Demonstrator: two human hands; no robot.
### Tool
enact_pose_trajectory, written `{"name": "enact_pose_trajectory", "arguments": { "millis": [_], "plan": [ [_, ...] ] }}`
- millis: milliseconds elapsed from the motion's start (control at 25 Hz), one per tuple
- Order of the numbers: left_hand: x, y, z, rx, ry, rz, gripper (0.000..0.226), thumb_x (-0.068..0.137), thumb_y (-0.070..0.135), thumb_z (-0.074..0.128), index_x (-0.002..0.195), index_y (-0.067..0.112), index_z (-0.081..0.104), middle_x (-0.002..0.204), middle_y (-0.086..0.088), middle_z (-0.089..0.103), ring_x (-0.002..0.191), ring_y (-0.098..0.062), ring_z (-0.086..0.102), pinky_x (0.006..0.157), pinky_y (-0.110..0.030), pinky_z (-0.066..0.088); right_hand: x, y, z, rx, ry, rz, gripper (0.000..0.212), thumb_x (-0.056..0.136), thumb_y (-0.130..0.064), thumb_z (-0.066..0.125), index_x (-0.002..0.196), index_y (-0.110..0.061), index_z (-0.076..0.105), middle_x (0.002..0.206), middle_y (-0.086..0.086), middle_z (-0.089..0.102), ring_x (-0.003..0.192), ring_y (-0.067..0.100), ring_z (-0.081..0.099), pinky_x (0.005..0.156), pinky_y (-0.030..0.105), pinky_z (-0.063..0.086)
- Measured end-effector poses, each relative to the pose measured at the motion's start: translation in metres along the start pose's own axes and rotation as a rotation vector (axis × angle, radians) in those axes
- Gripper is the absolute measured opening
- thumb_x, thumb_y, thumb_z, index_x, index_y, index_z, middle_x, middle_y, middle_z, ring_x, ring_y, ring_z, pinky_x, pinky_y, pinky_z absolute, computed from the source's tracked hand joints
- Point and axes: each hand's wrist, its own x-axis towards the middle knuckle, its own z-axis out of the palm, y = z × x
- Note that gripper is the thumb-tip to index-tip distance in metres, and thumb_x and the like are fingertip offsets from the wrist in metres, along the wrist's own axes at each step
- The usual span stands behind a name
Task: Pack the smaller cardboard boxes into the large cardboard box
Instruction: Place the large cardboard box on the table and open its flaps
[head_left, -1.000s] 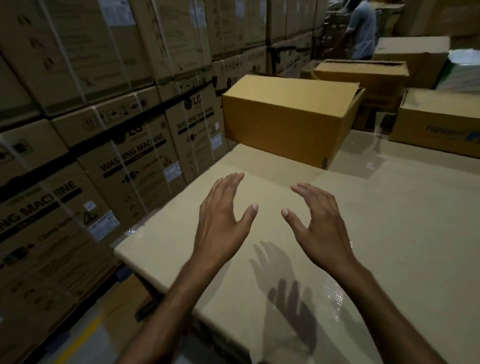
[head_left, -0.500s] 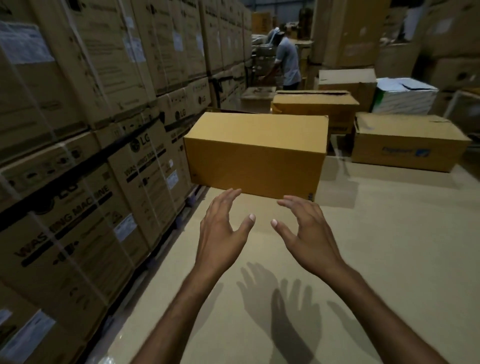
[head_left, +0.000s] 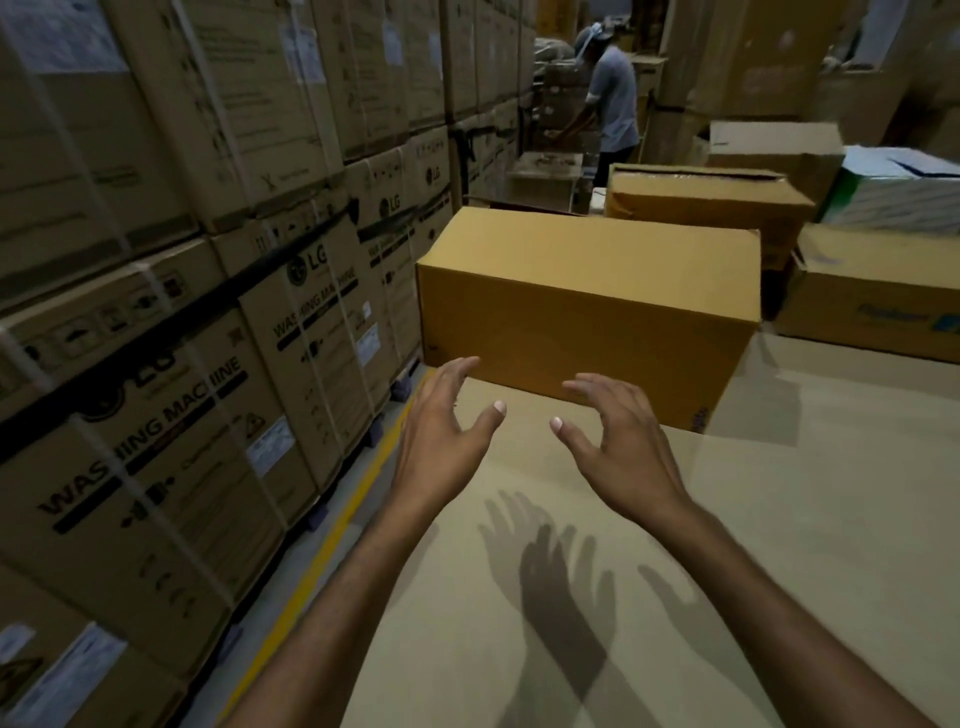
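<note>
Neither grip holds anything: left hand (head_left: 447, 441) and right hand (head_left: 618, 447) hover spread just short of the closed yellow box (head_left: 587, 306) at 12 o'clock on the cardboard surface (head_left: 779, 545). Washing-machine cartons (head_left: 171, 389) wall 9 o'clock; more boxes (head_left: 711, 202) crowd 1 o'clock, half hidden.
</note>
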Motion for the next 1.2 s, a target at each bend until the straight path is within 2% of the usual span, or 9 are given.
{"name": "enact_pose_trajectory", "arguments": {
  "millis": [120,360,440,560,680,800,920,1080,1200],
  "plan": [
    [0.056,-0.005,0.006,0.009,0.008,0.050,0.055,0.095,0.042,0.066,0.146,0.036,0.047,0.152,0.011,0.043,0.137,-0.010,0.043,0.110,-0.040,0.043,0.054,0.011,0.004,-0.050,0.039,0.022,0.043,0.101,-0.048,0.056,0.141,-0.032,0.056,0.150,-0.008,0.051,0.141,0.013,0.037,0.111,0.041,0.038],
    [0.203,-0.040,0.034,0.083,-0.017,0.076,0.054,0.096,0.045,0.064,0.146,0.035,0.047,0.155,0.004,0.042,0.141,-0.019,0.041,0.113,-0.055,0.039,0.178,0.027,0.044,-0.285,-0.006,0.069,0.058,0.106,-0.048,0.044,0.159,-0.026,0.032,0.164,0.001,0.033,0.152,0.021,0.026,0.121,0.047,0.025],
    [0.244,-0.063,0.044,0.117,-0.009,0.045,0.056,0.098,0.049,0.060,0.149,0.032,0.044,0.158,0.001,0.039,0.145,-0.022,0.036,0.116,-0.056,0.033,0.213,0.034,0.066,-0.377,-0.075,0.059,0.065,0.107,-0.051,0.039,0.163,-0.026,0.019,0.170,0.004,0.019,0.157,0.024,0.014,0.124,0.047,0.017],
    [0.289,-0.092,0.054,0.220,-0.022,0.019,0.065,0.102,0.058,0.044,0.157,0.028,0.033,0.167,-0.003,0.023,0.155,-0.027,0.015,0.120,-0.057,0.014,0.244,0.046,0.096,-0.464,-0.172,0.068,0.069,0.107,-0.057,0.030,0.165,-0.025,0.011,0.173,0.005,0.008,0.159,0.025,0.004,0.126,0.049,0.006],
    [0.327,-0.114,0.064,0.322,-0.037,-0.014,0.070,0.103,0.063,0.028,0.160,0.022,0.028,0.170,-0.005,0.012,0.157,-0.029,0.000,0.123,-0.055,0.002,0.258,0.058,0.121,-0.516,0.013,0.025,0.058,0.109,-0.054,0.028,0.159,-0.025,0.035,0.166,0.004,0.033,0.153,0.025,0.027,0.123,0.048,0.019],
    [0.350,-0.123,0.066,0.354,0.082,-0.026,0.058,0.104,0.057,0.033,0.149,0.023,0.047,0.165,-0.009,0.028,0.155,-0.031,0.012,0.123,-0.057,0.009,0.268,0.061,0.119,-0.258,0.277,0.036,0.039,0.108,-0.041,0.045,0.130,-0.020,0.069,0.130,0.003,0.070,0.123,0.026,0.060,0.105,0.044,0.043],
    [0.361,-0.124,0.070,0.347,0.151,-0.051,0.047,0.096,0.054,0.051,0.134,0.027,0.057,0.155,-0.009,0.038,0.147,-0.032,0.026,0.120,-0.057,0.020,0.274,0.074,0.101,-0.159,0.388,0.203,0.027,0.102,-0.039,0.060,0.114,-0.021,0.077,0.114,0.001,0.074,0.114,0.024,0.060,0.099,0.043,0.043],
    [0.367,-0.120,0.073,0.195,0.148,-0.171,0.049,0.092,0.051,0.063,0.136,0.031,0.057,0.158,-0.009,0.030,0.145,-0.035,0.028,0.117,-0.055,0.024,0.267,0.114,0.059,-0.268,0.414,0.526,0.045,0.095,-0.057,0.062,0.127,-0.028,0.071,0.139,0.005,0.061,0.135,0.028,0.043,0.110,0.049,0.029],
    [0.370,-0.119,0.070,0.186,0.161,-0.213,0.061,0.088,0.058,0.065,0.141,0.030,0.054,0.158,-0.010,0.031,0.144,-0.037,0.030,0.115,-0.055,0.023,0.256,0.145,0.024,-0.334,0.330,0.796,0.070,0.089,-0.077,0.052,0.144,-0.034,0.057,0.164,0.016,0.030,0.153,0.040,0.014,0.122,0.057,0.010]
  ]
}}
